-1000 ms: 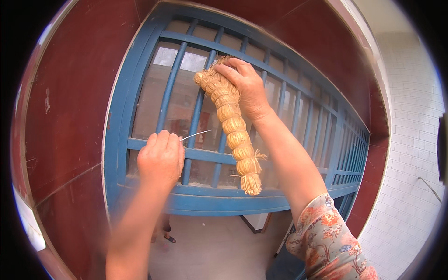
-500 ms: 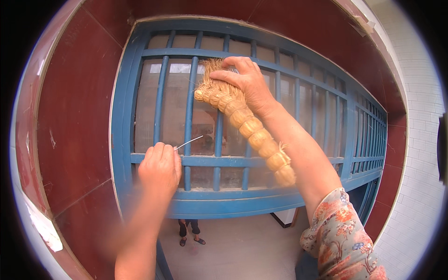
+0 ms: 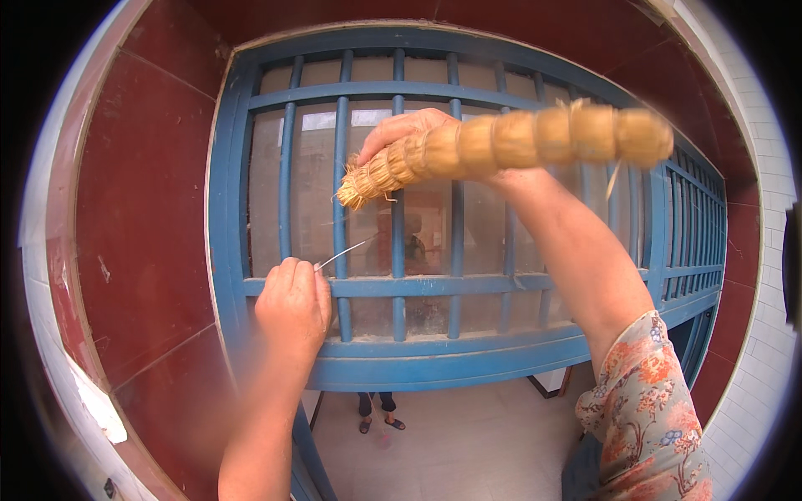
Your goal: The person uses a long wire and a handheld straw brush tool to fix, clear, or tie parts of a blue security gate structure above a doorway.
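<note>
A straw hand broom (image 3: 518, 140) with a row of tied, bulging bundles stretches almost level in front of the window lattice, its thick end blurred at the right. Behind its narrower left part is my right hand (image 3: 399, 132), closed round it; the fingertips are mostly hidden. My left hand (image 3: 292, 301) is a fist at the lower left of the blue lattice (image 3: 468, 285), beside its lower crossbar. From that fist a thin pale rod (image 3: 342, 253) sticks out up and to the right, across an upright bar.
Dusty glass (image 3: 313, 184) lies behind the bars. Dark red wall panels (image 3: 142, 234) flank the frame, and white tiles (image 3: 756, 351) line the far right. Under the bottom rail (image 3: 451, 367), a person's legs and sandals (image 3: 381, 411) show on a pale floor.
The broom has swung up from a slanting, hanging position to nearly level, and my right hand has turned behind it. My left hand keeps its place by the crossbar with the rod.
</note>
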Tool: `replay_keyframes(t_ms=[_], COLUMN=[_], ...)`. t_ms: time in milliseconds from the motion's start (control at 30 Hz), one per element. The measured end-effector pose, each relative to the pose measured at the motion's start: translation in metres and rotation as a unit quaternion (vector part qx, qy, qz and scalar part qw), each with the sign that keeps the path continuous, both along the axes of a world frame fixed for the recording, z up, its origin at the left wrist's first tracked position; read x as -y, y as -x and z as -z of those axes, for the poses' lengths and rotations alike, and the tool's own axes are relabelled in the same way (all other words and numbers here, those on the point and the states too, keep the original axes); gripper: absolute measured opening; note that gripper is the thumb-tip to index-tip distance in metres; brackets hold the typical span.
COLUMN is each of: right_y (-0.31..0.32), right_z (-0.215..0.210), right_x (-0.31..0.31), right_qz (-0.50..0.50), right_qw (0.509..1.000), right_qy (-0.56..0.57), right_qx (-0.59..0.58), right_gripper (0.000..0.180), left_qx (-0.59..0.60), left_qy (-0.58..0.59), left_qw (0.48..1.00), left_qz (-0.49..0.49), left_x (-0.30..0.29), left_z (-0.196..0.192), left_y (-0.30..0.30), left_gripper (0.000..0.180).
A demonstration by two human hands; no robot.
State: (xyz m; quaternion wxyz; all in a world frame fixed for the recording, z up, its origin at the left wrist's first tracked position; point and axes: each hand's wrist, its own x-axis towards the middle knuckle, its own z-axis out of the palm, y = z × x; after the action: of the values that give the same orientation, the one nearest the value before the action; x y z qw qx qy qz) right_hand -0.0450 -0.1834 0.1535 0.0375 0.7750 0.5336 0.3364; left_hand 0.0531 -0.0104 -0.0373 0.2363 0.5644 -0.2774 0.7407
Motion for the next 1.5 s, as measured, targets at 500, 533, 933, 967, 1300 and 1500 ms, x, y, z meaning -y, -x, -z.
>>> replay_keyframes(t_ms=[500,533,933,967,1300,1500], right_y=[-0.043,-0.042,0.034,0.033,0.032,-0.002], right_z=[0.003,-0.001,0.145,0.171,0.316,0.362], right_x=[-0.003,-0.007,0.007,0.007,0.039,0.026], right_qz=[0.001,-0.012,0.090,0.066,-0.011,-0.123], right_qw=[0.918,0.929,0.983,0.978,0.939,0.931], right_qy=[-0.090,-0.092,-0.086,-0.131,-0.323,-0.344], right_qx=[0.387,0.357,0.137,0.146,0.118,0.000], right_gripper=[0.023,0.024,0.010,0.009,0.023,0.024], left_qx=[-0.027,-0.028,-0.033,-0.037,-0.135,-0.160], left_qy=[0.009,0.010,-0.019,-0.027,-0.044,-0.005], left_qw=[0.999,0.999,0.997,0.996,0.986,0.983], left_qz=[-0.022,-0.024,-0.071,-0.074,-0.092,-0.095], left_x=[0.006,0.005,0.003,0.000,0.004,0.003], left_z=[0.000,0.000,-0.002,-0.002,-0.002,-0.003], left_y=[0.001,0.001,-0.002,-0.001,0.007,0.005], left_gripper=[0.012,0.013,0.012,0.012,0.017,0.022])
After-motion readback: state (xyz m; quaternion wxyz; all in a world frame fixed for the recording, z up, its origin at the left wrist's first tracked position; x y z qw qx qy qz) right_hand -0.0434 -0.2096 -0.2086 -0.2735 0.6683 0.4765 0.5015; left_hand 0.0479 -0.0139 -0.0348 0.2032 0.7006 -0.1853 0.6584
